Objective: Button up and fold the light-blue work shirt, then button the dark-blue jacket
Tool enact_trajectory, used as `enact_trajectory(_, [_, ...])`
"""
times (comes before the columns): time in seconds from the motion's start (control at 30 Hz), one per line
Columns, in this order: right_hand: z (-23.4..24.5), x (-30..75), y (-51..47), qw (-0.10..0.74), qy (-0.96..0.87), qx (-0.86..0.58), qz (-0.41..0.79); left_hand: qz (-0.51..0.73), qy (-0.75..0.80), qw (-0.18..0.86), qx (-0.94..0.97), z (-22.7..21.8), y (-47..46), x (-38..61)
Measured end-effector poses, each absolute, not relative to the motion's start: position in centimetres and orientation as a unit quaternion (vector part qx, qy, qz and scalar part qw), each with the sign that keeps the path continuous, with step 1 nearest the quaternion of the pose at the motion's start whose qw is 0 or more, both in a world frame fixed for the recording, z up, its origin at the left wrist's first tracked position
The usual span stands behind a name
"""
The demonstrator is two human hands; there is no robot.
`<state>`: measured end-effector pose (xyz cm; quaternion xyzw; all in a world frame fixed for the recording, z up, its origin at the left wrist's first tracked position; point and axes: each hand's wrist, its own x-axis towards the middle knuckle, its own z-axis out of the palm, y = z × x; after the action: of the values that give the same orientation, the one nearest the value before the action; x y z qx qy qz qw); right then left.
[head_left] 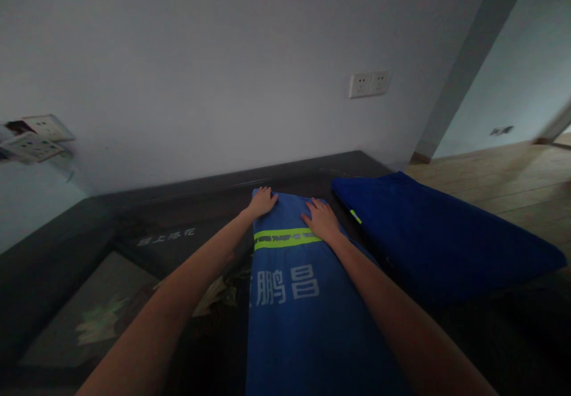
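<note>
A blue garment [294, 313] with a yellow-green reflective band and pale printed characters lies folded in a long strip on a dark glossy table [178, 241]. Both my arms reach forward over it. My left hand [262, 201] rests flat on the garment's far left corner, fingers stretched out. My right hand [322, 219] lies flat on the far right part, just above the reflective band, fingers spread. Neither hand holds anything.
A second, darker blue folded garment [437, 235] lies to the right on the table. A white wall with a double socket [369, 83] stands behind. More sockets [38, 137] sit at the left. Wooden floor [504, 176] and a doorway lie at the far right.
</note>
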<state>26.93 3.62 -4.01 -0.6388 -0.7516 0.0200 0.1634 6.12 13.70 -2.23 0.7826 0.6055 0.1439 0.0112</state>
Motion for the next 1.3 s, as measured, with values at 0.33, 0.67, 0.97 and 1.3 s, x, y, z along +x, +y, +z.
enact_trajectory(0.33, [-4.3, 27.0, 3.7, 0.152, -0.756, -0.637, 0.010, 0.153, 0.652, 0.060, 0.740, -5.5, 11.3, 7.5])
enact_trajectory(0.67, [-4.2, 27.1, 3.8, 0.151, -0.755, -0.638, 0.021, 0.239, 0.666, 0.076, 0.703, -4.3, 12.4, 6.7])
enact_trajectory(0.97, [-4.2, 27.0, 3.8, 0.160, -0.752, -0.639, 0.020, 0.257, 0.629, 0.069, 0.730, -1.2, 15.4, -1.0])
enact_trajectory(1.3, [-3.8, 26.9, 3.4, 0.164, -0.752, -0.638, 0.016, 0.049, 0.523, 0.167, 0.834, 1.0, 18.7, -2.9])
